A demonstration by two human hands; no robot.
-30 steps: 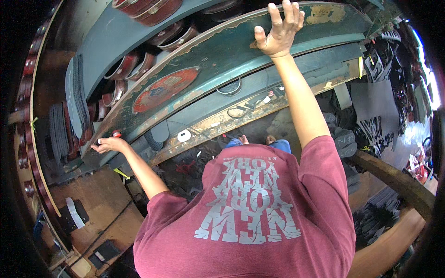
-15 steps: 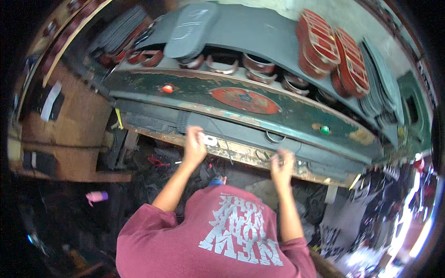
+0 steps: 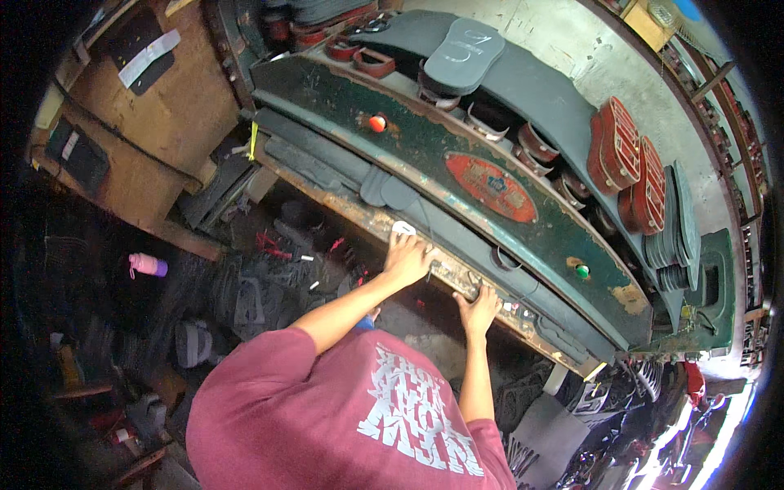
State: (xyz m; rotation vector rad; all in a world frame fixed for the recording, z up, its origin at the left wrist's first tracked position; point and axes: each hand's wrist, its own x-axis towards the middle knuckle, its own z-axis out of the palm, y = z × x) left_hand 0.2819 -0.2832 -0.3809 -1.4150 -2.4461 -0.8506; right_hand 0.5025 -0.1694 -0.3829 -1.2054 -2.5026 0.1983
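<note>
One grey sole (image 3: 465,57) is already laid on dark sheet (image 3: 539,94); none held. Left hand (image 3: 408,260), spread by white case (image 3: 403,228), and right hand (image 3: 480,309), fingers parted, are rested along worktop (image 3: 363,214) near edge.

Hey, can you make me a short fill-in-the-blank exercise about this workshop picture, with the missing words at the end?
1. The red oval plaque sits ____ the red-orange button and the green button.
2. Near the fingertips of the left hand lies a small rounded object, mostly coloured ____.
3. The bottle at the picture's left is pink and ____.

Missing words: between; white; purple.
</note>
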